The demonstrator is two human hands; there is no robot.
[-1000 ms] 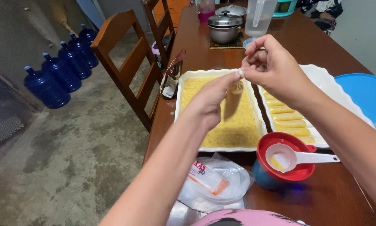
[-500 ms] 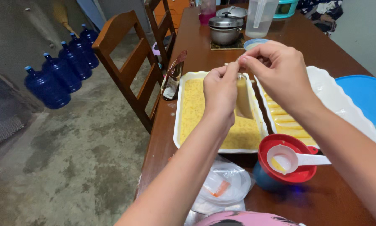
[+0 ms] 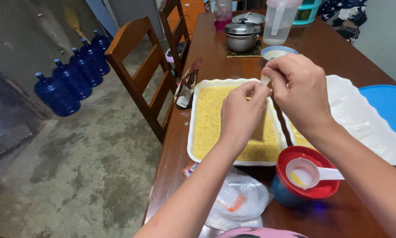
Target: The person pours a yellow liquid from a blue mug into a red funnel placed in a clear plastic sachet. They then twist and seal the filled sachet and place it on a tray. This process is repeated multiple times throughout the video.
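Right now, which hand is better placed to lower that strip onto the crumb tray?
Probably the left hand: it sits directly over the crumb tray, pinching the thin pale strip that hangs there. The right hand only pinches the strip's top, nearer the second white tray.

One dark brown foil sachet (image 3: pixel 187 84) with a torn top stands tilted against the left rim of the white tray, at the table edge. A clear crumpled plastic bag (image 3: pixel 242 199) — orange and red markings inside — lies in front of the tray, beside the red bowl. No signs or screens visible.
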